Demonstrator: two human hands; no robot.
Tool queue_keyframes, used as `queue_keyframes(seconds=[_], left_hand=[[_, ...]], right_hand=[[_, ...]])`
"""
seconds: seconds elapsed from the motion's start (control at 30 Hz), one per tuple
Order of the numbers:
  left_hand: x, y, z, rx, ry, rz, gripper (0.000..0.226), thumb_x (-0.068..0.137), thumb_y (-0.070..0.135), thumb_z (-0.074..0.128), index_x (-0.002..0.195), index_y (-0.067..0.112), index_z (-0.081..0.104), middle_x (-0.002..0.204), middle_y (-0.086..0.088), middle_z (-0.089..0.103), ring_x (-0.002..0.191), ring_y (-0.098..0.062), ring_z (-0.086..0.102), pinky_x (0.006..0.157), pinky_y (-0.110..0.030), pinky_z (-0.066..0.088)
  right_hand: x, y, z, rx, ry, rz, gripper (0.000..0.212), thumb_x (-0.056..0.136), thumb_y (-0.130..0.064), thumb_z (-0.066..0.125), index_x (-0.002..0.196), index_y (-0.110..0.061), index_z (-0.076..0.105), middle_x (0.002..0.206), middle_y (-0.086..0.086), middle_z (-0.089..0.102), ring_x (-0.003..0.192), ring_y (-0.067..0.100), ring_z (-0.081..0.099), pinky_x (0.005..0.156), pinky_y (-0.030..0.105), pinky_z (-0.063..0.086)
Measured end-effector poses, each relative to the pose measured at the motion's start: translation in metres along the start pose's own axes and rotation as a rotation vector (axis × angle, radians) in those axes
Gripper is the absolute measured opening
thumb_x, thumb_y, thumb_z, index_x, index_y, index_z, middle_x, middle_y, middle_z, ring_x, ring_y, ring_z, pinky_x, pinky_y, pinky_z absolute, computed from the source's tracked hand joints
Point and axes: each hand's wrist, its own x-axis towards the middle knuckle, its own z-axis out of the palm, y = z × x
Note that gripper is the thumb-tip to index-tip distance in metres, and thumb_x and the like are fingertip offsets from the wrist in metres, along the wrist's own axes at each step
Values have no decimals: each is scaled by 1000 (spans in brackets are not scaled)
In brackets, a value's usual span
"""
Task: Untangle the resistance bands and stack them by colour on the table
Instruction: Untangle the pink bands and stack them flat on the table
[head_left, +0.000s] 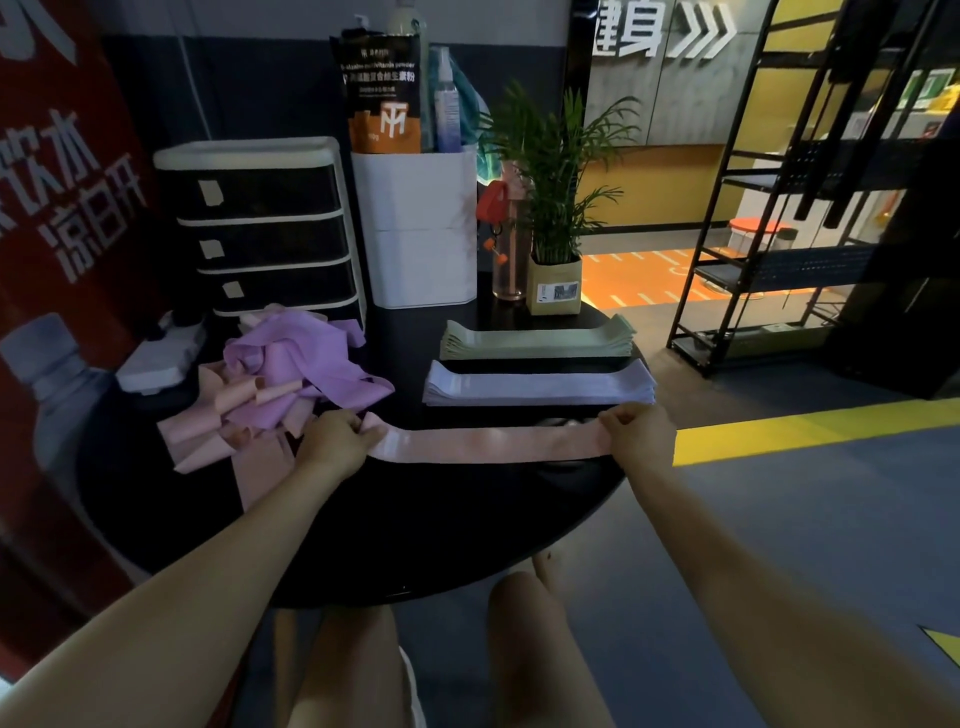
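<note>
Leftmost, beside a red banner (57, 171), a clear water bottle (49, 384) stands at the round black table's (467, 525) left rim, with a white block (156, 358) just beyond it. One drawer unit (265, 228) with four dark drawers stands at the back left. In front of it lies the tangled heap (291, 379) of purple and pink bands; how many it holds cannot be counted. Its pink tails reach toward the table's near-left part.

Next, the left hand (337, 441) has its fingers curled, gripping the left end of one pink band (488, 444). That band lies stretched flat across the table top, running straight to the right hand (636, 434), whose curled fingers pinch its right end just at the table's right rim. Bare black surface lies open between the band and the near edge.

Behind the band are two finished stacks, parallel and apart: a lilac stack (540, 387) nearer, a pale green stack (535, 340) farther. The lilac stack's right end comes to the table's rim; the layers in each are too thin to count.

At the back stand one white bin (421, 228) holding a pouch and spray bottles, one pink bottle (506, 249) and one potted plant (556, 208). Right of the table, open floor with a yellow stripe (810, 434) leads to a black metal shelf (789, 228).
</note>
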Motion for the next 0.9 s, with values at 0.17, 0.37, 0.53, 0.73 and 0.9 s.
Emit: queue_keyframes(seconds=[0.17,0.37,0.53,0.73,0.9], left_hand=[[-5,4,4,149,80,53,29,82,28,68,99,9,55,111,-11,53,103,-31,52,81,-35,42],[-10,7,11,118,23,419,21,82,19,69,103,14,65,108,-3,55,104,-21,50,89,-31,42],[-10,2,16,37,-105,391,11,84,17,67,94,21,64,98,4,52,94,-14,55,85,-25,41],[-6,-2,7,17,-55,400,12,85,13,64,96,16,66,104,-1,57,93,-15,58,85,-27,45],[-5,-13,-25,8,88,425,18,82,5,66,99,10,68,105,-3,63,96,-15,57,86,-23,41]], right_hand=[[2,6,5,-111,-1,-60,22,89,-9,58,87,11,65,91,28,65,91,40,58,76,41,47],[0,10,12,-172,-41,-165,32,86,-12,62,116,-2,62,120,19,57,106,33,55,78,27,37],[3,18,13,-203,-58,-157,21,86,-9,57,104,-3,66,115,19,59,105,34,53,73,26,33],[0,1,19,-223,-53,-210,29,84,-13,65,112,-3,64,115,18,57,109,35,51,89,35,42],[-18,-40,46,-121,-218,-316,28,85,-15,66,110,-3,64,110,15,60,99,29,59,89,33,46]])
